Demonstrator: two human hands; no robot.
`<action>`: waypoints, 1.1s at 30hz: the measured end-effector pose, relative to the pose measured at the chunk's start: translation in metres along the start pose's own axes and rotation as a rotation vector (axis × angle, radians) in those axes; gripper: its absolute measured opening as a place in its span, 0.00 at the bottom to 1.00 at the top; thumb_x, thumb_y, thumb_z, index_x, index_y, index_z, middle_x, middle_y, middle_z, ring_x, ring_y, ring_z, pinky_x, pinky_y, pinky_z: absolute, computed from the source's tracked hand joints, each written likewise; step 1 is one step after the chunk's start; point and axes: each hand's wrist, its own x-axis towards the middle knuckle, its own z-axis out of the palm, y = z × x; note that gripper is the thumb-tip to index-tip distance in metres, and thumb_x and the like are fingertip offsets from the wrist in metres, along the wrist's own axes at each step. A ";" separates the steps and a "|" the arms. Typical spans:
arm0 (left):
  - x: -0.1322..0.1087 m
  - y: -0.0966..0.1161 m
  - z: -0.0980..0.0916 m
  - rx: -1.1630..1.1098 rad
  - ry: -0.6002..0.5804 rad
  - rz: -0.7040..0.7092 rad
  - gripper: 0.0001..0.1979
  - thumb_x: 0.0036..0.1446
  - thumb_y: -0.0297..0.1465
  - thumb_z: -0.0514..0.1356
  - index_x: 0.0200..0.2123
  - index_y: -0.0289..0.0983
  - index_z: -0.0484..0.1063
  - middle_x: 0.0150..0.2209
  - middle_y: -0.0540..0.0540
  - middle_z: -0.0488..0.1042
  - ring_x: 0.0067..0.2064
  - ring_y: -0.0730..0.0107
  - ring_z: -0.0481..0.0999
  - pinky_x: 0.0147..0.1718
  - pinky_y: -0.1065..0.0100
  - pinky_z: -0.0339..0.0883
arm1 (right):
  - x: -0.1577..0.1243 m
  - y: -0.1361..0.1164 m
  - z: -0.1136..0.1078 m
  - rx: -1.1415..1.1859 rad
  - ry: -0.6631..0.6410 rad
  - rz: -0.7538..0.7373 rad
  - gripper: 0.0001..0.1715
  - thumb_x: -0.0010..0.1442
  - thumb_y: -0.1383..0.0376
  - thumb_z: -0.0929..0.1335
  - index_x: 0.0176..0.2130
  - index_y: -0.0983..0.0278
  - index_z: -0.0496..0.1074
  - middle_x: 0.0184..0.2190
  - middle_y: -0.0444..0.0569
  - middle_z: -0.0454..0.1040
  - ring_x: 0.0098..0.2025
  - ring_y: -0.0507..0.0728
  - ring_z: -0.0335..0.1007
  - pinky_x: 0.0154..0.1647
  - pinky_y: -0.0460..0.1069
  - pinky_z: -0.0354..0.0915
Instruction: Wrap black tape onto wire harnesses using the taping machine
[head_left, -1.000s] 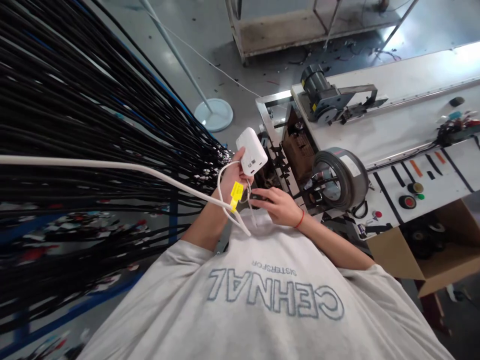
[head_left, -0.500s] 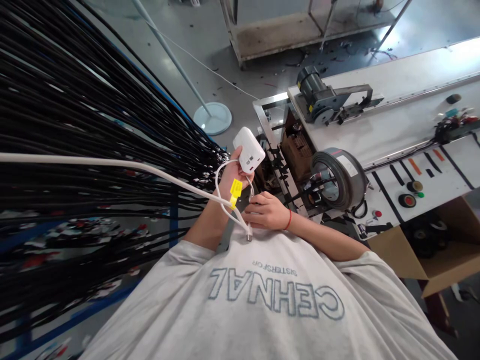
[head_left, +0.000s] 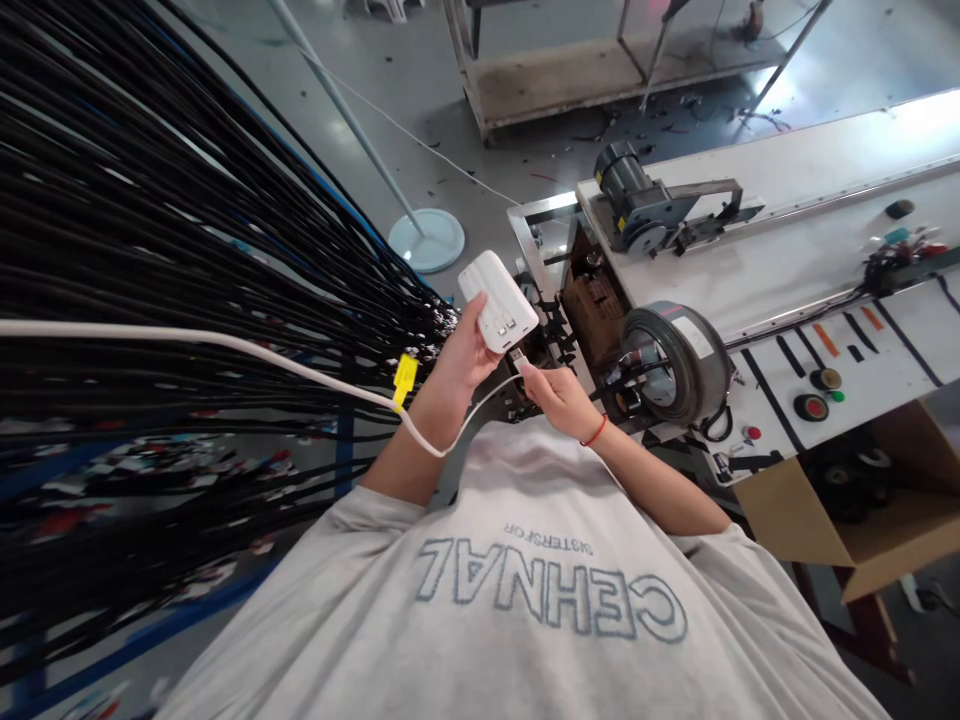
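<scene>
Here's the left hand (head_left: 466,350), wrapped round a white, round-cornered plastic device (head_left: 495,295), thumb across its face and fingers beneath, holding it tilted out in front of the chest. And the right hand (head_left: 564,400), a thin red cord bracelet (head_left: 596,432) at its wrist, is pinching a silver-ended USB plug (head_left: 517,357) between thumb and finger. The plug's right up by the device's near end; whether the two touch, I can't tell.

From that plug the smooth white cable (head_left: 247,342) loops down over the left wrist, bends sharply, then runs off to the left edge, a bright yellow paper tag (head_left: 406,375) hanging on it. Over on the left, a great spread of black cables (head_left: 150,230). On the right, a white table (head_left: 750,260) carrying a dark cylindrical motor (head_left: 621,175), a thick grey ring-shaped reel (head_left: 701,380) by its near corner, and an open brown cardboard box (head_left: 795,510) below.
</scene>
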 end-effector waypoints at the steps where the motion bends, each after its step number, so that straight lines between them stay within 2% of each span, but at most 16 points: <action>1: -0.001 -0.001 0.002 -0.022 0.005 0.000 0.12 0.62 0.37 0.59 0.44 0.37 0.74 0.30 0.49 0.80 0.28 0.71 0.80 0.24 0.76 0.71 | 0.001 -0.001 0.000 -0.021 0.005 -0.007 0.39 0.63 0.36 0.52 0.17 0.61 0.53 0.15 0.41 0.53 0.20 0.48 0.46 0.24 0.48 0.48; 4: -0.005 -0.002 0.006 -0.052 0.011 -0.011 0.10 0.65 0.34 0.56 0.41 0.35 0.74 0.28 0.49 0.80 0.26 0.72 0.79 0.24 0.76 0.72 | 0.002 -0.003 -0.001 -0.071 0.008 -0.030 0.39 0.63 0.36 0.51 0.17 0.61 0.52 0.15 0.41 0.53 0.20 0.48 0.46 0.24 0.48 0.47; 14: -0.006 -0.007 -0.001 0.046 0.016 0.101 0.18 0.57 0.39 0.65 0.47 0.35 0.74 0.34 0.46 0.81 0.37 0.66 0.82 0.35 0.74 0.75 | 0.005 -0.003 -0.004 -0.208 0.010 -0.060 0.38 0.65 0.38 0.51 0.18 0.61 0.48 0.14 0.42 0.51 0.19 0.47 0.42 0.24 0.49 0.43; 20: -0.006 -0.012 -0.004 0.027 0.039 0.134 0.18 0.57 0.37 0.65 0.49 0.35 0.73 0.35 0.46 0.81 0.38 0.67 0.82 0.35 0.73 0.75 | 0.007 0.002 -0.003 -0.105 -0.009 -0.005 0.39 0.62 0.35 0.51 0.17 0.61 0.49 0.14 0.41 0.51 0.20 0.48 0.44 0.23 0.48 0.44; 26: -0.006 -0.018 -0.004 0.031 0.066 0.156 0.15 0.57 0.37 0.65 0.44 0.35 0.74 0.33 0.47 0.80 0.35 0.69 0.81 0.34 0.74 0.74 | 0.009 0.005 0.005 0.001 -0.039 0.001 0.38 0.65 0.39 0.52 0.17 0.62 0.54 0.15 0.42 0.55 0.20 0.48 0.49 0.25 0.47 0.50; 29: -0.005 -0.018 -0.006 0.007 0.111 0.180 0.15 0.57 0.39 0.65 0.43 0.36 0.74 0.33 0.48 0.80 0.36 0.70 0.81 0.33 0.75 0.73 | 0.010 0.010 0.007 0.038 0.051 0.031 0.35 0.65 0.41 0.56 0.21 0.63 0.60 0.17 0.41 0.57 0.21 0.48 0.51 0.25 0.46 0.52; 31: -0.004 -0.019 -0.008 -0.021 0.129 0.200 0.15 0.58 0.39 0.64 0.43 0.36 0.74 0.33 0.48 0.80 0.36 0.70 0.81 0.34 0.75 0.73 | 0.009 0.012 0.008 0.001 0.179 0.018 0.29 0.65 0.44 0.60 0.30 0.64 0.68 0.18 0.40 0.60 0.22 0.49 0.53 0.26 0.46 0.54; 33: -0.003 -0.018 -0.010 -0.049 0.131 0.197 0.13 0.60 0.38 0.61 0.43 0.36 0.74 0.35 0.47 0.81 0.37 0.70 0.81 0.34 0.76 0.73 | 0.007 0.012 0.009 -0.103 0.279 -0.062 0.24 0.64 0.47 0.63 0.41 0.65 0.71 0.23 0.42 0.65 0.24 0.50 0.58 0.29 0.46 0.58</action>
